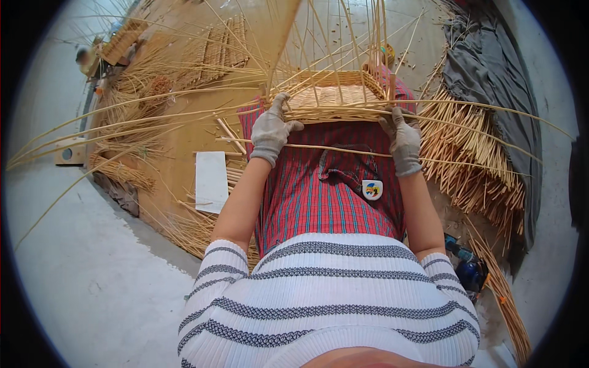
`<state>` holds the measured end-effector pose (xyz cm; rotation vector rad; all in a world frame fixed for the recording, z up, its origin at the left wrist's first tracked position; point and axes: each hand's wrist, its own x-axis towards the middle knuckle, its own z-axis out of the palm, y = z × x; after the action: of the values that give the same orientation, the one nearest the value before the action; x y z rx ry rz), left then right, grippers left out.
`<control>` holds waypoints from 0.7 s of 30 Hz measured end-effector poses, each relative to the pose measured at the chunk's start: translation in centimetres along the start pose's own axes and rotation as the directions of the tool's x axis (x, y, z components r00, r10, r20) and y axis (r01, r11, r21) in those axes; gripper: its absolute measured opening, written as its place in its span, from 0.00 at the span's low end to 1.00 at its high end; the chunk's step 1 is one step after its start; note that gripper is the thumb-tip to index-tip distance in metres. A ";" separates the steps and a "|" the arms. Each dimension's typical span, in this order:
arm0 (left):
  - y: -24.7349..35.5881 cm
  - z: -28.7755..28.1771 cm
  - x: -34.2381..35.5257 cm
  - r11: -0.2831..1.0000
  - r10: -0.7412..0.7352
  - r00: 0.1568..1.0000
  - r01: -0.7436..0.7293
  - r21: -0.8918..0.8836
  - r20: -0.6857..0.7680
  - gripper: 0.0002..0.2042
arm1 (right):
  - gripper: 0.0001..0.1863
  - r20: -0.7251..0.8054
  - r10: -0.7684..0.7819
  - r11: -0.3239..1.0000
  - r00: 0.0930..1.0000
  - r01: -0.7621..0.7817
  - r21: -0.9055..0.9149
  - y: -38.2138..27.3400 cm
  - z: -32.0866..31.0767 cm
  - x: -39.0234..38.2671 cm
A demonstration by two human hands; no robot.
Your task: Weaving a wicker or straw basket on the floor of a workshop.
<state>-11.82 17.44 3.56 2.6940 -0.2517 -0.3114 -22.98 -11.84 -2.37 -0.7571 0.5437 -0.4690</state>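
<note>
Tan rectangular wicker basket (pixel 334 114) over red plaid cloth apron (pixel 319 208) | left grey-gloved hand (pixel 272 130) gripping near-left corner, right grey-gloved hand (pixel 404 136) near-right | apparently weaving side wall | next move likely calls for even tension

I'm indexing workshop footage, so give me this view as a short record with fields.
Left hand: grey-gloved, holding the near left corner of the basket
Right hand: grey-gloved, holding its near right corner
Basket: tan, woven, low-sided, above red plaid cloth
Left side: white sheet beside the left forearm
Right side: rods, partly under grey cloth
Lower right: blue and black device, exact kind unclear
</note>
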 end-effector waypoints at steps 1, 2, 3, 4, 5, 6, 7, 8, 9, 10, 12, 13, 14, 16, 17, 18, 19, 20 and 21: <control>-0.1 -0.1 0.0 0.999 0.023 1.000 -0.023 0.032 0.002 0.44 | 0.07 -0.014 0.030 0.999 0.999 -0.030 -0.039 0.1 -0.2 0.1; -0.2 -0.2 0.0 0.998 -0.025 1.000 0.025 0.063 0.000 0.44 | 0.06 0.028 0.006 0.999 1.000 -0.004 -0.053 0.0 -0.3 0.3; -0.1 -0.5 -0.1 0.998 -0.013 1.000 0.012 0.065 0.011 0.45 | 0.06 0.061 0.008 1.000 0.998 -0.006 -0.028 -0.1 -0.4 0.5; 0.3 -0.6 -0.2 0.998 0.003 1.000 -0.005 0.068 0.027 0.46 | 0.06 0.005 0.060 0.996 0.998 -0.059 -0.061 -0.4 -0.4 0.7; 0.8 -0.7 -0.3 0.998 0.006 1.000 -0.008 0.069 0.022 0.46 | 0.06 -0.001 0.088 0.992 0.996 -0.088 -0.092 -0.7 -0.3 0.9; 1.4 -0.7 -0.4 0.992 0.123 0.988 -0.121 0.022 -0.098 0.44 | 0.06 -0.036 0.106 0.986 0.994 -0.110 -0.127 -0.9 -0.1 1.0; 2.2 -0.5 -0.4 0.985 0.165 0.972 -0.170 -0.014 -0.169 0.42 | 0.07 -0.075 0.128 0.981 0.989 -0.137 -0.135 -1.0 0.0 1.1; 3.1 -0.2 -0.2 0.969 0.238 0.948 -0.247 -0.017 -0.213 0.42 | 0.07 -0.030 0.111 0.986 0.993 -0.114 -0.123 -1.1 0.2 1.1; 4.1 0.3 0.2 0.945 0.058 0.992 -0.090 -0.314 -0.110 0.38 | 0.07 -0.043 0.098 0.986 0.994 -0.103 -0.128 -1.0 0.4 1.0; 5.0 1.0 0.8 0.806 -0.059 0.998 0.069 -0.587 0.037 0.34 | 0.07 -0.102 0.078 0.985 0.992 -0.093 -0.147 -0.8 0.4 0.8; 6.0 2.1 2.1 0.620 -0.037 0.996 0.091 -0.779 0.087 0.25 | 0.07 -0.066 0.058 0.982 0.996 -0.069 -0.176 -0.5 0.3 0.4; 6.0 2.5 2.7 0.658 0.052 0.954 0.190 -0.728 0.297 0.23 | 0.07 -0.067 -0.031 0.979 0.997 0.017 -0.205 -0.3 0.2 0.3; 6.0 2.8 3.3 0.708 0.119 0.878 0.252 -0.659 0.464 0.20 | 0.07 -0.079 0.026 0.975 0.997 -0.042 -0.217 -0.3 0.2 0.2; 5.8 3.8 3.5 0.645 0.153 0.867 0.277 -0.713 0.475 0.18 | 0.06 -0.040 -0.114 0.962 0.993 0.100 -0.255 -0.7 0.9 0.6; 5.7 4.1 3.4 0.606 0.121 0.897 0.272 -0.747 0.424 0.17 | 0.06 -0.020 -0.199 0.924 0.980 0.180 -0.337 -0.8 2.0 0.9; 5.7 4.5 3.1 0.565 0.093 0.916 0.275 -0.778 0.391 0.16 | 0.06 0.026 -0.273 0.909 0.962 0.267 -0.319 -1.2 3.5 1.5; 5.8 4.8 2.8 0.543 0.078 0.934 0.254 -0.801 0.349 0.16 | 0.07 0.251 -0.391 0.794 0.886 0.462 -0.395 -1.6 5.5 2.4; 6.0 5.1 2.5 0.562 0.035 0.935 0.274 -0.781 0.353 0.16 | 0.09 0.432 -0.497 0.641 0.753 0.654 -0.402 -2.1 8.0 3.3; 6.3 5.3 2.3 0.568 -0.001 0.951 0.254 -0.782 0.309 0.17 | 0.14 0.607 -0.423 0.449 0.673 0.737 -0.505 -2.3 11.1 4.3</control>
<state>-11.75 9.28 1.07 1.7177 0.0329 -0.6666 -13.38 -10.10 4.80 -1.8319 0.0022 -0.7460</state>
